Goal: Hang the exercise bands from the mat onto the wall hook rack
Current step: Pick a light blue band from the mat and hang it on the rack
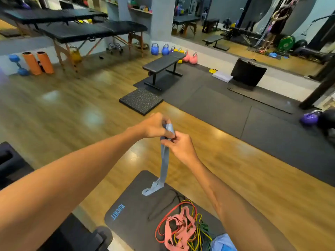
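My left hand (pixel 154 126) grips the top of a grey exercise band (pixel 164 160) at chest height. Just below it, my right hand (pixel 179 146) pinches the same band. The band hangs straight down and its lower loop touches the dark mat (pixel 130 211) on the floor. On the mat lie a tangle of pink bands (pixel 178 230), a red band (pixel 168 214), yellow bands (pixel 196 223), a green band and a thin black band (pixel 163 207). No wall hook rack is in view.
A speckled rubber tile (pixel 141 101) and a black bench (pixel 163 65) stand ahead on the wood floor. Black floor mats stretch to the right. Massage tables (pixel 90 31), kettlebells (pixel 159 49) and orange rollers (pixel 38 62) line the far wall; a mirror (pixel 253 24) sits at upper right.
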Tool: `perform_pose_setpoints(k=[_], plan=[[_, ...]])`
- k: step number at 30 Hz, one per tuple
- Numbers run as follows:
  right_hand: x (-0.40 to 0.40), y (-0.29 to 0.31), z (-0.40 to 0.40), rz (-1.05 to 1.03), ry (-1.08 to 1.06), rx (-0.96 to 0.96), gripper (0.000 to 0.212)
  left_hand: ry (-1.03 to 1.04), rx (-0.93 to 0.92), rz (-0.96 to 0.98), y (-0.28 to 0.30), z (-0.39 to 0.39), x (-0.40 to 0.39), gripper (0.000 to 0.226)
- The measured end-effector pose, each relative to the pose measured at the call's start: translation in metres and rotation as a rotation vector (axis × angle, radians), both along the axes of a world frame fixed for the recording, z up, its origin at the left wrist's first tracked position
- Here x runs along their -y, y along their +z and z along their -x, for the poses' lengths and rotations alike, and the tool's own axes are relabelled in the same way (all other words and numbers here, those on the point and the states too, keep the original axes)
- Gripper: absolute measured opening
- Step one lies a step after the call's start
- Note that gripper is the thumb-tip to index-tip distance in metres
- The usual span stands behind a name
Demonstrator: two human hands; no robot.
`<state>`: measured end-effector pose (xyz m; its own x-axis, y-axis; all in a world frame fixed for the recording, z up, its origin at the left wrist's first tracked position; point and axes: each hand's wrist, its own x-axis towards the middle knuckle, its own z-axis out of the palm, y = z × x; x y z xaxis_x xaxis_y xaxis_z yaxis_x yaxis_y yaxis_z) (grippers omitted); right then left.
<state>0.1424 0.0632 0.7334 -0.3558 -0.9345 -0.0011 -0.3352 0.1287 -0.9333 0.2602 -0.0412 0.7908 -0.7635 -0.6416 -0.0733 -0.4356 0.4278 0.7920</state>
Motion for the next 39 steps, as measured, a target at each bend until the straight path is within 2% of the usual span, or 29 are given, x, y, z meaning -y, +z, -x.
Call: perform_pose_setpoints(k=[6, 8, 11, 16, 18, 20, 22, 24, 25, 26, 27, 28, 29, 31, 33, 37, 39], plan=[[-0.035, 0.067, -0.025, 0.093, -0.062, -0.045, 0.014, -0.074, -0.208, -0.098, 0.067, -0.009, -0.053, 0.020], [-0.038, 0.074, -0.028, 0.050, -0.031, -0.078, 0.006, -0.093, -0.265, -0.120, 0.083, -0.018, -0.056, 0.017], [-0.043, 0.081, -0.036, -0.044, -0.025, -0.089, 0.008, -0.003, -0.410, -0.204, 0.105, -0.040, -0.037, 0.013], [-0.034, 0.079, -0.050, -0.024, 0.022, -0.113, 0.013, 0.244, -0.531, -0.304, 0.109, -0.099, 0.021, 0.020], [-0.031, 0.079, -0.052, -0.088, 0.083, -0.142, 0.011, 0.461, -0.543, -0.301, 0.099, -0.121, 0.040, 0.023], [-0.030, 0.082, -0.055, -0.185, 0.165, -0.154, 0.003, 0.780, -0.529, -0.289, 0.084, -0.143, 0.058, 0.028], [-0.029, 0.087, -0.061, -0.271, 0.233, -0.183, 0.009, 1.044, -0.458, -0.285, 0.068, -0.161, 0.066, 0.031], [-0.027, 0.093, -0.067, -0.309, 0.281, -0.271, 0.012, 1.141, -0.207, -0.212, 0.050, -0.168, 0.064, 0.059], [-0.024, 0.095, -0.070, -0.314, 0.295, -0.309, 0.013, 1.099, -0.103, -0.103, 0.043, -0.166, 0.057, 0.072], [-0.021, 0.096, -0.072, -0.312, 0.297, -0.323, 0.015, 0.990, -0.099, 0.039, 0.039, -0.160, 0.045, 0.075], [-0.017, 0.098, -0.074, -0.308, 0.291, -0.319, 0.016, 0.807, -0.172, 0.132, 0.039, -0.153, 0.033, 0.071], [-0.014, 0.100, -0.076, -0.302, 0.284, -0.310, 0.016, 0.572, -0.239, 0.141, 0.040, -0.145, 0.022, 0.062], [-0.011, 0.102, -0.079, -0.296, 0.282, -0.301, 0.015, 0.327, -0.229, 0.099, 0.038, -0.136, 0.013, 0.052], [-0.006, 0.105, -0.082, -0.298, 0.282, -0.294, 0.013, -0.043, -0.061, -0.066, 0.040, -0.123, -0.002, 0.042], [-0.007, 0.107, -0.082, -0.290, 0.270, -0.299, 0.009, -0.163, -0.024, -0.227, 0.036, -0.114, -0.010, 0.045], [-0.021, 0.107, -0.069, -0.315, 0.223, -0.327, 0.007, -0.167, -0.146, -0.397, 0.031, -0.095, -0.022, 0.056], [-0.032, 0.106, -0.063, -0.323, 0.197, -0.291, 0.007, -0.199, -0.208, -0.491, 0.028, -0.087, -0.024, 0.040]])
